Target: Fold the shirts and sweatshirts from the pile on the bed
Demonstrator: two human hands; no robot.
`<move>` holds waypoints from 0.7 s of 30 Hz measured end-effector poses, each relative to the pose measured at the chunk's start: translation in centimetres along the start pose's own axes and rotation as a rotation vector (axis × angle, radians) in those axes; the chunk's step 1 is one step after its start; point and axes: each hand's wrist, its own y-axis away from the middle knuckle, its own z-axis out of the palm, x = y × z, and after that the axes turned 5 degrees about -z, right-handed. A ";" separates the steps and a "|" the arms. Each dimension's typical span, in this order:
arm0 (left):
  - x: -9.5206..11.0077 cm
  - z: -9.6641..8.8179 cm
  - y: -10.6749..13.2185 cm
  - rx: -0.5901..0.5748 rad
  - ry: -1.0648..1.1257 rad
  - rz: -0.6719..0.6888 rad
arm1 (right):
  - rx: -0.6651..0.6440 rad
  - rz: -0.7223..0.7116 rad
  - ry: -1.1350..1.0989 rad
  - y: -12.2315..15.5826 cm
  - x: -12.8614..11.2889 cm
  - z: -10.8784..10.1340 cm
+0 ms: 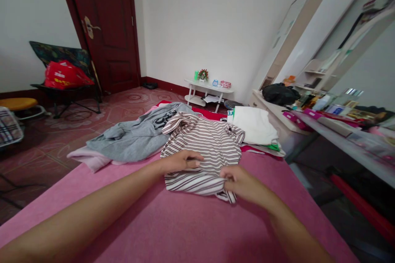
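Observation:
A striped shirt (206, 144), white with dark stripes, lies on the pink bed cover (185, 226) in front of me. Its near edge is turned up in a fold. My left hand (182, 161) rests on the shirt's left part, fingers stretched out. At the near right corner, my right hand (242, 183) pinches the folded edge between thumb and fingers. Left of the shirt lies a rumpled grey garment (135, 135) with black lettering, over a pale pink garment (89, 157). Beyond it on the right sits a folded white garment (253, 125) on a pile.
A dressing table (339, 139) crowded with bottles and boxes stands on the right, with a black bag (279, 93) nearby. A low white table (210, 86) is by the wall. A folding chair (61, 55) holding a red bag (66, 74) stands near the dark red door (105, 20).

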 end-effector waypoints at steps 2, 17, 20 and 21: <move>1.0 -0.7 2.0 0.191 0.103 0.012 | 0.268 0.005 -0.374 -1.1 0.5 -1.9; 1.0 2.7 3.7 0.299 -0.508 0.176 | 0.423 -0.001 0.308 0.1 4.0 4.4; 0.5 3.5 0.6 0.308 -0.577 0.032 | 0.395 0.002 0.545 -0.6 3.1 5.4; 0.3 3.7 -0.3 0.327 -0.561 -0.015 | 0.388 0.009 0.596 -1.0 3.0 5.7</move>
